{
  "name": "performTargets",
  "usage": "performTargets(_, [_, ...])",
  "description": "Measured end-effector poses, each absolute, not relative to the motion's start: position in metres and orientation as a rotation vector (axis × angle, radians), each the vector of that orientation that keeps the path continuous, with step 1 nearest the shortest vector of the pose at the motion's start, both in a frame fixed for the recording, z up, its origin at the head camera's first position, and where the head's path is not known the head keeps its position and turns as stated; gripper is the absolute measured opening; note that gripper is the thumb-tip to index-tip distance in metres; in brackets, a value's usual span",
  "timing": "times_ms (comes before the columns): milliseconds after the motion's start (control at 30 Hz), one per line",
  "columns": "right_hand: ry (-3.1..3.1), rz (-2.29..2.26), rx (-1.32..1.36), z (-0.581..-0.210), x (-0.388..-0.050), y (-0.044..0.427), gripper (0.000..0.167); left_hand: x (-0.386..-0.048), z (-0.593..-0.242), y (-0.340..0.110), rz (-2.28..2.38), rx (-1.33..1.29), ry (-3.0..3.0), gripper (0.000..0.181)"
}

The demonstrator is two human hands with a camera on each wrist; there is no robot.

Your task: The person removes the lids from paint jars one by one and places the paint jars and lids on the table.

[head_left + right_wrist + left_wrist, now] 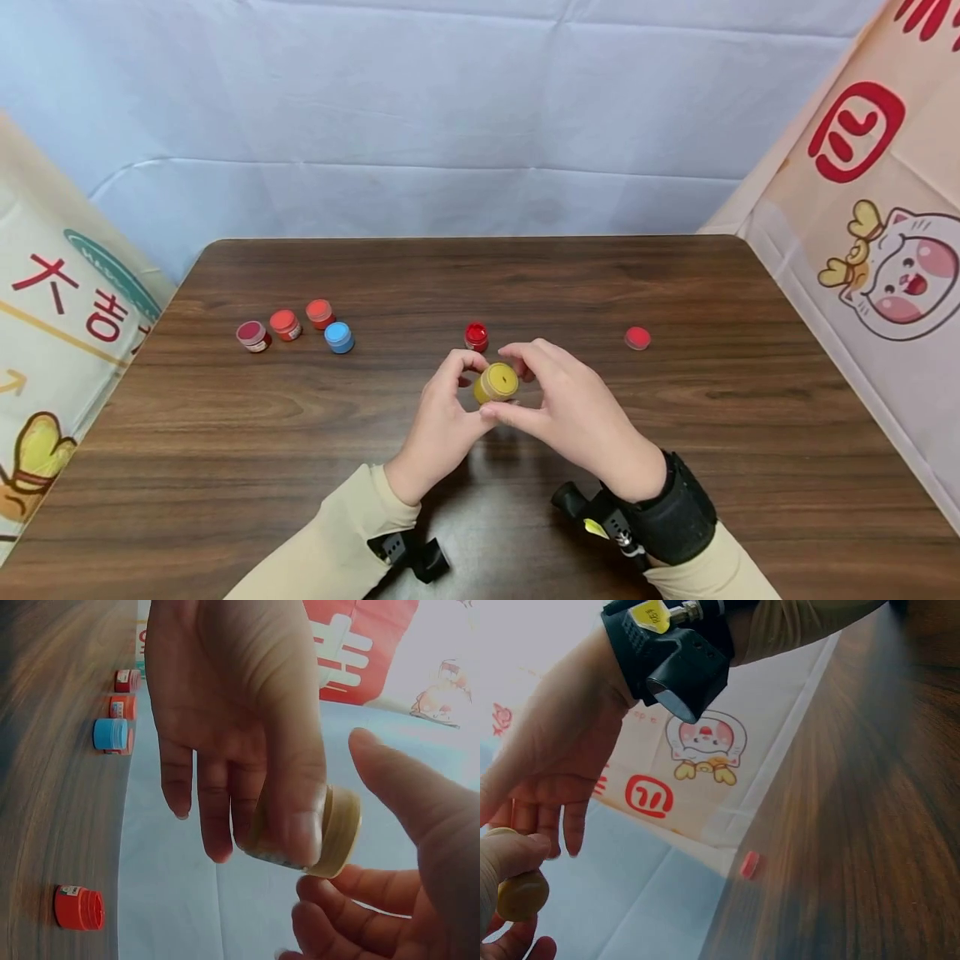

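Nearest to me come two pale sleeves, reaching in over the table's near edge, a black strap round the right wrist and a small black device at the left one. Beyond them the left hand pinches a small yellow jar between thumb and forefinger, holding it up off the tabletop and tilted, its round top turned toward the person. The right hand curves round the other side of it, thumb and fingers spread wide; from the right wrist its thumb stands clear of the jar, while its fingers lie just under the rim (whether they touch it, I can't tell).

Just past the hands stands a little red jar, which looks uncapped, with a narrower neck showing. Well off to the right, a flat red disc lies on the wood. Over on the left four more jars cluster: a blue jar nearest the middle, two orange-red jars close by, and a maroon jar at the outer end.

Farthest away, a creased pale cloth hangs behind the table, and a cartoon-printed sheet slopes down on the right.
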State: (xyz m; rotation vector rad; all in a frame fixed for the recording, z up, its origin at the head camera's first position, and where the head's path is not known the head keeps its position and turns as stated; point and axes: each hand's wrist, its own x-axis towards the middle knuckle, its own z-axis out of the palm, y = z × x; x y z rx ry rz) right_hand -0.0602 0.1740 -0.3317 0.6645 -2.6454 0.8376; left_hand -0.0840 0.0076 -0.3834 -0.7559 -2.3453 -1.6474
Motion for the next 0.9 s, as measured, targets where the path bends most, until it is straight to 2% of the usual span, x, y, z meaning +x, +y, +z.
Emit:
performTargets(367, [-2.656, 0.844, 0.624, -0.3341, -0.0612, 0.174, 0.031, -0.0829, -0.3846, 0.0106, -1.571, -0.733, -2.353, 0.038])
performTargets(900, [-2.68, 0.862, 0.701, -0.3304, -0.0613, 0.1786, 0.03, -0.0841, -0.3854, 0.0102, -1.589, -0.768, -2.328, 0.035])
